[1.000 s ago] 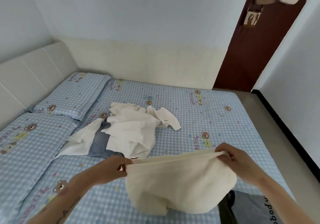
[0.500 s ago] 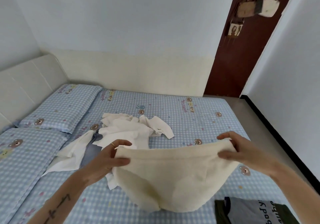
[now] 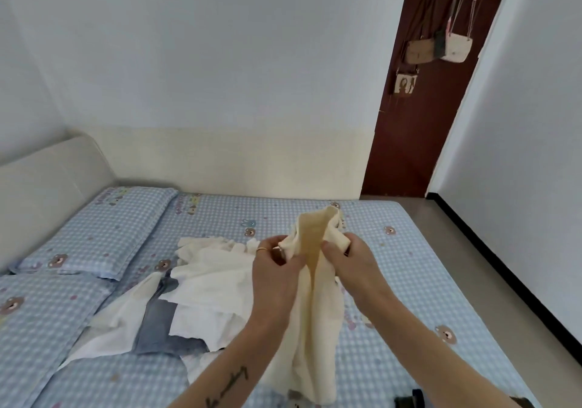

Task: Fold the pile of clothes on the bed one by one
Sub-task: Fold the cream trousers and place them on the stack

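Observation:
A cream knitted garment [image 3: 315,322] hangs lengthwise above the bed [image 3: 393,297], folded in half with its top edges together. My left hand [image 3: 277,275] grips the top edge from the left. My right hand [image 3: 349,269] grips the same edge from the right, close beside the left hand. A loop of the fabric sticks up above both hands. To the left lies the pile of clothes [image 3: 201,281], with white pieces and a blue denim piece [image 3: 157,322] spread on the bed.
Two checked pillows [image 3: 104,228] lie at the left by the padded headboard [image 3: 47,181]. A dark folded garment [image 3: 412,401] shows at the bottom right edge. A brown door [image 3: 419,143] with hanging bags stands at the back right; floor runs along the bed's right side.
My hands were wide apart, stretching the cream garment flat; now they have come together at the middle, folding it in half so it hangs in a narrow drape. The view has tilted up.

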Demonstrator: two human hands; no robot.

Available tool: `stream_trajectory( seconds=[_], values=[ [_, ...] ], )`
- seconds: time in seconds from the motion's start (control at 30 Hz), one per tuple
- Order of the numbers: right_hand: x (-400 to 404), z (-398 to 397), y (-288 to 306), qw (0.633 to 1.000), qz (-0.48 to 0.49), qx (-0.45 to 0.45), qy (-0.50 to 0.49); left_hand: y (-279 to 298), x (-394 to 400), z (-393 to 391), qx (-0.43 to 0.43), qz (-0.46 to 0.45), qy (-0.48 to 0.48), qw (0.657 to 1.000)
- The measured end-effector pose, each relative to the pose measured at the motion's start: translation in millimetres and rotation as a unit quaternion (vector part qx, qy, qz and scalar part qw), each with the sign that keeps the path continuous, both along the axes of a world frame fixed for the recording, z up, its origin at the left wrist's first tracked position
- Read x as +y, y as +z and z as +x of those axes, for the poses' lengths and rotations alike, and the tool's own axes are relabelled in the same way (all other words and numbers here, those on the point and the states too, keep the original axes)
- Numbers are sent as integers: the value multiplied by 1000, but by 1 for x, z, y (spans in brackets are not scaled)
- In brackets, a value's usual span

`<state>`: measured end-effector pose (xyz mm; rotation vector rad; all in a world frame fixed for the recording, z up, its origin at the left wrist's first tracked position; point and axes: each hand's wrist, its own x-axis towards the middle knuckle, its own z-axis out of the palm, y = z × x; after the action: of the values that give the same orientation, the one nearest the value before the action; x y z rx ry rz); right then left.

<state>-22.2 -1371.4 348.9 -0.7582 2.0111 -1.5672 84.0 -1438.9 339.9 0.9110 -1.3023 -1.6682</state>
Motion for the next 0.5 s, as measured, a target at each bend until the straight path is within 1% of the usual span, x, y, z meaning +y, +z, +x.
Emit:
stream_trajectory(
  seconds=[0.1, 0.2, 0.27, 0.3, 0.37, 0.43, 0.5],
  values=[
    [-3, 16, 5, 997, -47, 54, 11, 5, 13, -5, 1, -31, -13, 999],
    [-1, 16, 10, 991, -70, 112, 25, 11, 11, 0, 28, -14, -44, 999],
    [1, 14, 12, 986, -72, 149, 32, 17, 7, 5, 33, -13, -27, 999],
    [0, 13, 13, 984, -80, 157, 36, 18, 7, 6, 27, -25, -31, 999],
    [0, 14, 16, 980, -103, 161, 49, 21, 11, 7, 21, -46, -72, 996],
    [1, 13, 18, 979, -114, 157, 70, 23, 13, 8, 48, -55, -123, 990],
    [4, 11, 18, 978, -109, 149, 94, 24, 11, 11, 72, -91, -168, 979]
  ],
)
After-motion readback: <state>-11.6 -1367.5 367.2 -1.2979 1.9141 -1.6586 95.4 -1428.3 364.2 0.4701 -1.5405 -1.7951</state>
